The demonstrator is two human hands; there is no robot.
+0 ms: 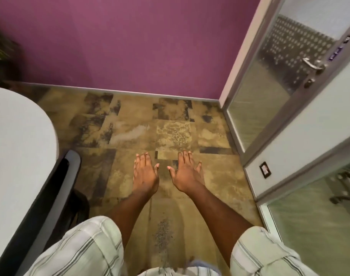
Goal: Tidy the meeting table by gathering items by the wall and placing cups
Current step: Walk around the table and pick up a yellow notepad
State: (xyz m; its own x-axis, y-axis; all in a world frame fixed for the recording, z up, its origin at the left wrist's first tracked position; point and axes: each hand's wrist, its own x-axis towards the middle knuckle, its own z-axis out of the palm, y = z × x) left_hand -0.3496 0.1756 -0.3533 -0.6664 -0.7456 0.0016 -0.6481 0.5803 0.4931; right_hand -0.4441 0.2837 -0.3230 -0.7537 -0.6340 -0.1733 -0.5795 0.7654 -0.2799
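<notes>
Left hand [145, 173] and right hand [187, 172]: both extended forward side by side, backs up, fingers straight and slightly spread, grasping nothing, held above the patterned floor [170, 132] with thumbs apart. Striped short sleeves [80, 250] are cut off by the lower frame edge. Meeting table [14, 146]: at far left, well apart from both hands; only a rounded portion of its white top shows, the remainder cut off by the left edge. Chair [56, 186]: dark, just beside the table rim, mostly hidden beneath it. Purple wall [130, 46]: straight ahead. Plant [1, 54]: upper left corner, blurred, details not discernible. Glass door [269, 86]: right side, standing ajar, metal handle [313, 64] visible; items behind the frosted panels cannot be identified.
</notes>
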